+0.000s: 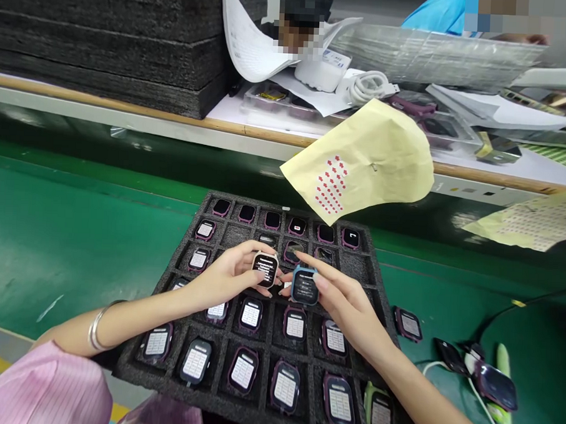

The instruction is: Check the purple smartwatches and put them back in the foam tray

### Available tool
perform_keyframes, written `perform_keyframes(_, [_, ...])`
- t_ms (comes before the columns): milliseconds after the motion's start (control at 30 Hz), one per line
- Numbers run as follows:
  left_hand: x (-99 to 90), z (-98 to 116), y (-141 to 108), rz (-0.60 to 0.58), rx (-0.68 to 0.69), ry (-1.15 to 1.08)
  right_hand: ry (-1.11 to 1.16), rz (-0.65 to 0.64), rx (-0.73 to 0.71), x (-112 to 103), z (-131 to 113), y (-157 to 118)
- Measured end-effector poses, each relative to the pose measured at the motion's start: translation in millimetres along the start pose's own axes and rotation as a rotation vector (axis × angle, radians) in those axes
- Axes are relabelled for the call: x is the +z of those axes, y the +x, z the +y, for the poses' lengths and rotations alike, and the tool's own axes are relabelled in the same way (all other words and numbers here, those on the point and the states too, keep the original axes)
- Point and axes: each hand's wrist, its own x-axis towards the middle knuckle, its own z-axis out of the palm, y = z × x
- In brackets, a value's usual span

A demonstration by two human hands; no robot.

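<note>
Above the middle of a black foam tray [163, 369], my left hand [243, 269] is closed round a smartwatch with a pale case [265, 270]. Lines of text show on its lit screen, and the thumb lies at the screen's edge. Just to its right, my right hand [338, 295] grips a smartwatch with a blue case [304, 285], its screen dimly lit with text. Neither watch has a strap. Several more watch bodies, mostly with purple rims, sit in the tray's compartments; many show a white grid screen [285, 387]. A green-rimmed one [379, 410] lies at the front right.
Right of the tray, a loose purple watch [408, 324] and a dark watch on a cable [495, 384] lie on the green surface. Behind, a shelf edge [249, 130] bears stacked black foam [107, 42], papers, a coiled white cable [370, 86] and a hanging yellow sheet [388, 160].
</note>
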Motion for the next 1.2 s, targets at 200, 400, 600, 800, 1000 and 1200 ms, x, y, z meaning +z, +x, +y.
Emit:
perform_keyframes(200, [-1.4,-1,0,-0.014,0.035,-0.012,0.006,-0.035,-0.013,-4,2,1])
perform_keyframes(400, [-1.3,-2,0,-0.002,0.048,-0.012,-0.051,0.031,0.02,-3,2,-1])
perform_keyframes(600, [0.4,3,-2,0.01,0.043,-0.032,-0.031,-0.013,0.01,-2,-3,-3])
perform_keyframes(800, [0.6,5,-3,0.018,0.059,-0.035,-0.028,-0.065,-0.006,4,-10,-3])
perform_keyframes(1000, [1.6,5,-4,0.013,0.042,-0.013,-0.04,0.055,-0.012,9,-3,1])
perform_keyframes(1200, [1.0,5,-3,0.037,0.044,-0.006,0.135,0.024,0.042,8,-1,-2])
